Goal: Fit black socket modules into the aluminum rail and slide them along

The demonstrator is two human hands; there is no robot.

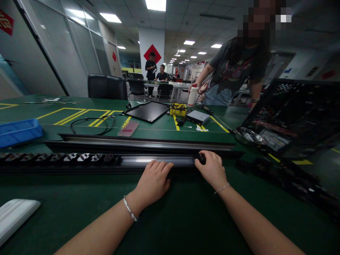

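A long black rail (148, 163) with a shiny metal channel lies across the green table (186, 219) in front of me. My left hand (153, 180) rests on its near edge, fingers stretched flat over the rim. My right hand (211, 168) is closed in a pinch on a small black piece (202, 157) sitting in the channel. Several small black and white modules (61, 158) line the left part of the rail. A second long black rail (143, 142) lies just behind it.
A blue tray (18, 131) and a white object (14, 216) are at the left. A black cable (92, 125), flat black panel (147, 111), yellow box (178, 109) and grey box (198, 117) lie farther back. An open computer case (294, 117), a metal bowl (248, 135) and a standing person (236, 71) are at the right.
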